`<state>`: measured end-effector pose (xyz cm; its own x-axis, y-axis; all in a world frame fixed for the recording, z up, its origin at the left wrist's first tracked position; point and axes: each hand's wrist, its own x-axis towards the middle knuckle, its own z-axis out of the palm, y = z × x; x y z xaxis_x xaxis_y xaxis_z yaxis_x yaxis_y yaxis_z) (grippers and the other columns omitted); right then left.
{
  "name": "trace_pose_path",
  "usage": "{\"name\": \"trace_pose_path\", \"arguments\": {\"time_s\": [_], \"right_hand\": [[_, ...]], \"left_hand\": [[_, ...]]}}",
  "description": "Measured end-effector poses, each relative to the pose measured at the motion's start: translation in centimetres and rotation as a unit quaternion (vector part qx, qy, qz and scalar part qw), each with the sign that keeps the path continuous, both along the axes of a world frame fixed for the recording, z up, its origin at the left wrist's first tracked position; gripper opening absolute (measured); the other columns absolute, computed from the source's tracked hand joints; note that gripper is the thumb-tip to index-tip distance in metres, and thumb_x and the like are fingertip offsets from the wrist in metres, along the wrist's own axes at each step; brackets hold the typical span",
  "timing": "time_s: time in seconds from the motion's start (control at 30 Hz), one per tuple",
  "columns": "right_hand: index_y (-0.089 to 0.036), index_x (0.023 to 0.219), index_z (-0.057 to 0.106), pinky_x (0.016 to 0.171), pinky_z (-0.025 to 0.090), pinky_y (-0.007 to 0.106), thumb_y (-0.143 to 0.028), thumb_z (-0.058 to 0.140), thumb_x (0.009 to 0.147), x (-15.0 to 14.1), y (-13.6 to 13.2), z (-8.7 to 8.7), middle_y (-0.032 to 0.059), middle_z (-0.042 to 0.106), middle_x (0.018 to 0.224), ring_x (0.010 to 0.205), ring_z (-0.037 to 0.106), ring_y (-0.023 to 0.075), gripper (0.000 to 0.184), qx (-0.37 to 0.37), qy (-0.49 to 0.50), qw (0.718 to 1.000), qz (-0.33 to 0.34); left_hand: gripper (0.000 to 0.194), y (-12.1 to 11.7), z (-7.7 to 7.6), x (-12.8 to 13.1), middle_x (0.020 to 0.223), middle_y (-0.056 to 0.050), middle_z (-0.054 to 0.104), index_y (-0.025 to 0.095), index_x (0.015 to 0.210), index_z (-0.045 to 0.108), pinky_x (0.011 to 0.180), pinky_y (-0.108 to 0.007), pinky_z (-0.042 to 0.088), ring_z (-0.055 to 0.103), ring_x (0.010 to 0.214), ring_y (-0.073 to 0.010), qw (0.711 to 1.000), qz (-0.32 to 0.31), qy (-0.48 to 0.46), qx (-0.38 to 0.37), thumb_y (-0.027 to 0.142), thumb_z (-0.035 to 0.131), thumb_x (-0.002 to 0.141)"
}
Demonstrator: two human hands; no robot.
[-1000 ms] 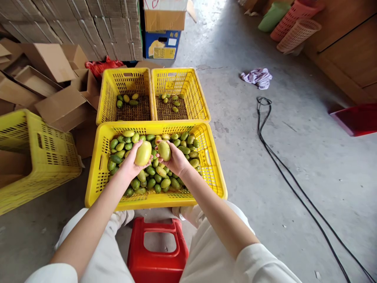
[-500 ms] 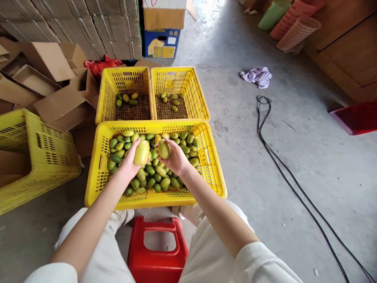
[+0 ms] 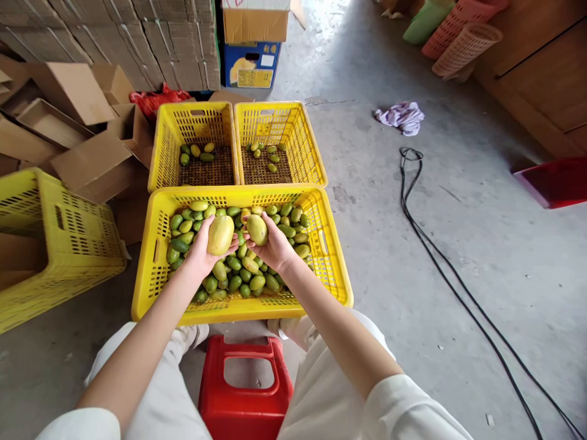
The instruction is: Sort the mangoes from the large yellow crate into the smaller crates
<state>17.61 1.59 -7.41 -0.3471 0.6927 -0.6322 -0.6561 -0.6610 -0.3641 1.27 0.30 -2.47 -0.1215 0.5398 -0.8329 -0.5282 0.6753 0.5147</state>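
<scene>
My left hand (image 3: 202,252) is closed round a large, smooth, pale yellow-green oval fruit (image 3: 221,236). Beside it, my right hand (image 3: 276,247) grips a smaller greenish oval fruit (image 3: 257,230), thumb on top and fingertips past its left side. The two fruits are held a small gap apart. Both hands are over a wide yellow crate (image 3: 202,316), which holds many oval fruits (image 3: 250,265) from dark green to yellowish. What lies directly under my palms is hidden.
Two yellow baskets (image 3: 195,110) (image 3: 306,146) with several fruits each stand behind the crate. Another yellow crate (image 3: 82,241) lies left, near loose cardboard boxes (image 3: 94,165). A red stool (image 3: 245,403) is between my legs. A black cable (image 3: 440,272) and a crumpled cloth (image 3: 402,117) lie right.
Both hands keep hold of their fruits. The left one has shifted slightly left and its fruit has turned a little. The fruit in my right hand has also turned slightly.
</scene>
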Motion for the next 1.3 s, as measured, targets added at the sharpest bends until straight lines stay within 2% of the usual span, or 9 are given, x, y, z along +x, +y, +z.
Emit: {"name": "trace_pose_path", "arguments": {"time_s": [0.13,0.33,0.47,0.63,0.77,0.9,1.0,1.1,1.3], "right_hand": [[-0.023,0.108,0.075,0.051,0.054,0.021,-0.050,0.056,0.123,-0.1,-0.1,0.2,0.0021,0.073,0.078,0.065,0.067,0.0158,0.036,-0.017,-0.048,0.999,0.004],[-0.026,0.096,0.070,0.051,0.048,0.021,-0.061,0.069,0.115,-0.4,-0.1,0.3,0.0002,0.071,0.075,0.070,0.068,0.0169,0.040,-0.009,-0.117,0.993,0.003],[-0.028,0.100,0.071,0.066,0.061,0.028,-0.057,0.072,0.111,-0.6,-0.2,0.4,0.0009,0.076,0.082,0.085,0.075,0.0221,0.031,0.015,-0.135,0.991,0.011],[-0.029,0.100,0.070,0.083,0.070,0.033,-0.036,0.068,0.112,-0.7,-0.4,0.3,0.0007,0.080,0.094,0.094,0.078,0.0219,0.015,0.027,-0.141,0.990,-0.015],[-0.028,0.102,0.072,0.074,0.069,0.031,-0.041,0.070,0.113,-0.5,-0.3,-0.2,-0.0004,0.075,0.086,0.080,0.077,0.0199,0.017,0.015,-0.124,0.992,0.011],[-0.027,0.099,0.070,0.066,0.063,0.027,-0.043,0.075,0.111,-0.4,-0.4,-0.2,-0.0005,0.073,0.085,0.071,0.071,0.0167,0.021,0.023,-0.111,0.993,0.019],[-0.026,0.099,0.070,0.066,0.061,0.024,-0.039,0.076,0.110,-0.3,-0.4,0.1,0.0002,0.075,0.087,0.071,0.070,0.0156,0.018,0.034,-0.130,0.991,0.019],[-0.027,0.099,0.071,0.064,0.056,0.023,-0.046,0.069,0.113,-0.2,-0.4,0.3,0.0006,0.077,0.087,0.070,0.068,0.0151,0.024,0.048,-0.145,0.987,0.040],[-0.026,0.098,0.068,0.053,0.045,0.023,-0.055,0.063,0.115,-0.3,-0.4,0.6,0.0017,0.080,0.085,0.059,0.054,0.0143,0.034,0.035,-0.132,0.989,0.057]], "left_hand": [[0.040,-0.5,-1.0,-0.4,0.089,-0.010,0.082,0.018,0.109,0.082,0.065,-0.026,0.063,0.078,0.075,-0.0213,0.998,-0.011,0.033,0.050,0.057,0.072,0.111],[0.011,-0.7,-0.9,-0.2,0.090,-0.003,0.080,0.021,0.107,0.080,0.062,-0.022,0.062,0.076,0.077,-0.0168,0.997,0.003,0.026,0.067,0.030,0.084,0.105],[0.007,-0.3,-0.1,0.2,0.092,-0.002,0.081,0.021,0.107,0.077,0.071,-0.024,0.069,0.075,0.075,-0.0152,0.999,0.033,0.017,0.038,0.027,0.079,0.109],[0.027,0.0,0.2,0.3,0.079,-0.005,0.077,0.019,0.112,0.077,0.073,-0.030,0.073,0.076,0.068,-0.0189,1.000,0.014,-0.003,0.004,0.039,0.059,0.118],[0.037,0.1,0.0,0.1,0.079,-0.007,0.079,0.019,0.116,0.078,0.067,-0.031,0.071,0.077,0.065,-0.0208,1.000,-0.008,-0.009,0.000,0.045,0.052,0.119],[0.029,-0.1,-0.2,-0.1,0.078,-0.006,0.077,0.019,0.112,0.077,0.063,-0.029,0.070,0.074,0.062,-0.0185,1.000,-0.018,-0.018,0.008,0.045,0.066,0.114],[0.013,-0.2,-0.3,-0.1,0.084,-0.004,0.078,0.020,0.110,0.076,0.072,-0.029,0.072,0.076,0.070,-0.0181,1.000,-0.003,-0.001,0.028,0.033,0.078,0.107],[0.011,-0.3,-0.4,-0.1,0.098,-0.005,0.083,0.021,0.112,0.077,0.086,-0.032,0.075,0.078,0.085,-0.0187,0.998,0.022,-0.003,0.051,0.026,0.083,0.104],[0.028,-0.1,-1.3,-0.5,0.091,-0.007,0.082,0.022,0.118,0.080,0.079,-0.038,0.076,0.077,0.074,-0.0208,0.999,-0.008,-0.022,0.027,0.047,0.075,0.109]]}}
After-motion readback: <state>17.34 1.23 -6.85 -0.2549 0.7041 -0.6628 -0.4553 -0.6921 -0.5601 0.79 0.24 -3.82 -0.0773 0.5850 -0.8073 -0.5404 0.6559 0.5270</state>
